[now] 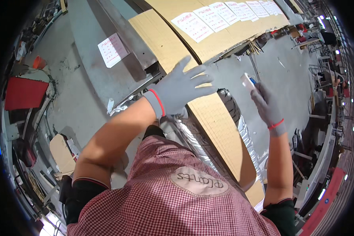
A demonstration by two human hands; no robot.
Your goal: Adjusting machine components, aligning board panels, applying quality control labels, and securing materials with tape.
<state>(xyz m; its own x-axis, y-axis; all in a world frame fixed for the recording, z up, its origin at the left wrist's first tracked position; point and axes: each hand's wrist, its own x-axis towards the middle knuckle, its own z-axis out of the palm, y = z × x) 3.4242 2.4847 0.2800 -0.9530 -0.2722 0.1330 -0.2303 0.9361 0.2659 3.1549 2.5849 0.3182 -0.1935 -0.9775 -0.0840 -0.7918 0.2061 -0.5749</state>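
My left hand (177, 87), in a grey glove with a red cuff edge, is held over a long tan cardboard strip (218, 131). Its fingers are spread, and nothing is in them. Off to the right of the strip, my right hand (267, 105) wears a matching glove. Its fingers are closed round a small pale object with a blue part (247, 81), whose kind I cannot make out. Ahead, several printed paper sheets (220, 16) overlap in a row on a wide cardboard-covered surface (220, 44). One more printed sheet (113, 50) lies on a grey metal panel (96, 74).
Silver foil-like wrapping (246, 135) runs along the strip's sides. On the left are a red panel (26, 93), an orange bucket (39, 62) and a tan board (62, 153). Racks and workshop clutter line the right. Thin sticks (254, 48) poke out beneath the far cardboard edge.
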